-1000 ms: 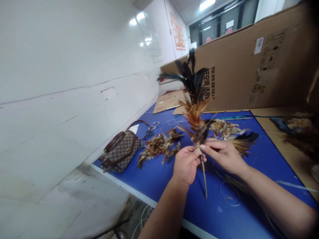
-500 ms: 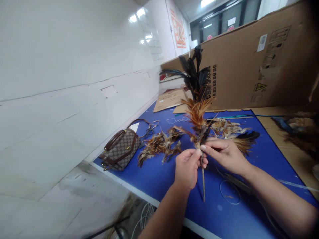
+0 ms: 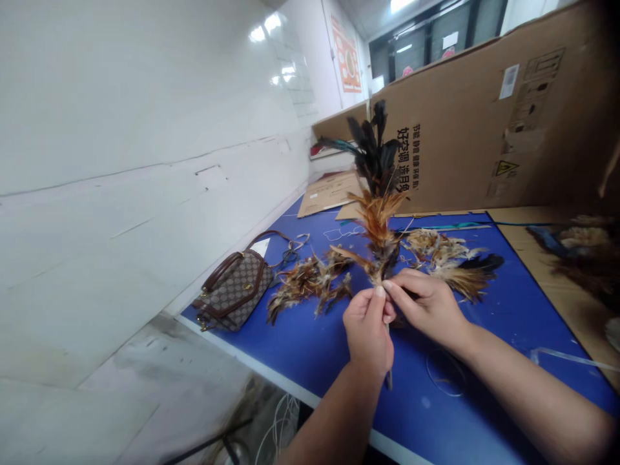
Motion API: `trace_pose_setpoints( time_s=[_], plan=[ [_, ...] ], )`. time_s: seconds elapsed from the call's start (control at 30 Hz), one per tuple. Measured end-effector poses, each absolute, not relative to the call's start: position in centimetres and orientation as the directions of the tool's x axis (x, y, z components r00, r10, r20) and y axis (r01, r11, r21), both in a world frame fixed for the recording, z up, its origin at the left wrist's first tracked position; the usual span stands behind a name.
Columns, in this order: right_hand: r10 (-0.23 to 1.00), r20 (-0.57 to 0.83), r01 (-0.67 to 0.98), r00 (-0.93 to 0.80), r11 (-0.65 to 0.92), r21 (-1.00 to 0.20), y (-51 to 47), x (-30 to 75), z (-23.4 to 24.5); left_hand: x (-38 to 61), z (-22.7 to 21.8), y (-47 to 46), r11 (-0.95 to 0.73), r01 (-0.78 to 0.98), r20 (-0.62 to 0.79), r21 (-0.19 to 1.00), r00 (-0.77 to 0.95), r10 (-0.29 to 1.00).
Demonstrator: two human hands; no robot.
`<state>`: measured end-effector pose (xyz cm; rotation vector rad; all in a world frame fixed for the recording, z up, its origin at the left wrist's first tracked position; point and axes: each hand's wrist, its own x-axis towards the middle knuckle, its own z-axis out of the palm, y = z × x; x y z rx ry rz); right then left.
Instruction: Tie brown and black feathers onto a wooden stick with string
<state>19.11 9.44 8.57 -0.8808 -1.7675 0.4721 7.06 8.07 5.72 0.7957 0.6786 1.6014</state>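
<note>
A feather duster (image 3: pixel 378 216) stands nearly upright over the blue table, with black plumes at the top and orange-brown feathers below. My left hand (image 3: pixel 368 329) is closed around its thin stick, just under the lowest feathers. At that same spot, my right hand (image 3: pixel 429 303) pinches with thumb and fingers against the feather bases. Whether a thread is between those fingertips cannot be made out. The lower end of the stick (image 3: pixel 389 380) shows beneath my left hand.
Loose brown feathers (image 3: pixel 310 281) lie left of the duster, and pale and black feathers (image 3: pixel 465 274) lie right. A patterned handbag (image 3: pixel 237 290) sits by the wall. Behind stands a large cardboard box (image 3: pixel 465 129). A clear loop of line (image 3: pixel 443 391) lies on the blue table (image 3: pixel 300 361).
The feather duster has moved slightly left and its top has dropped a little. My right hand has shifted left with it, while my left hand has turned slightly and still grips the stick.
</note>
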Motion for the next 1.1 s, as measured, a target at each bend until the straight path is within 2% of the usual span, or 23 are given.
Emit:
trace_pose_setpoints(
  time_s=[0.13,0.33,0.5,0.6,0.7,0.87,1.1],
  plan=[
    [0.724,0.666,0.377,-0.179,0.676,-0.633,9.3,18.9,8.5,7.2,5.9,8.2,-0.185,-0.567,0.11,0.803,-0.164,0.98],
    [0.709,0.681,0.364,-0.182,0.692,-0.623,9.0,18.9,8.8,7.4,5.3,8.2,-0.269,-0.388,0.172,0.882,-0.266,0.948],
    [0.75,0.646,0.326,-0.145,0.652,-0.684,8.7,18.7,9.0,7.3,5.5,8.0,-0.431,-0.153,0.368,0.889,-0.322,0.872],
    [0.78,0.613,0.281,-0.129,0.621,-0.732,8.6,18.5,9.2,7.3,5.8,7.8,-0.538,0.029,0.511,0.842,-0.364,0.779],
    [0.799,0.588,0.251,-0.125,0.599,-0.76,8.6,18.4,9.5,7.5,5.8,7.6,-0.603,0.132,0.603,0.787,-0.375,0.705],
    [0.793,0.604,0.26,-0.08,0.601,-0.756,8.5,18.5,9.7,8.0,5.3,7.5,-0.634,0.133,0.63,0.761,-0.381,0.676],
    [0.788,0.608,0.233,-0.097,0.611,-0.756,8.9,18.9,9.2,7.1,5.6,7.0,-0.575,0.08,0.571,0.814,-0.287,0.769]
  ],
)
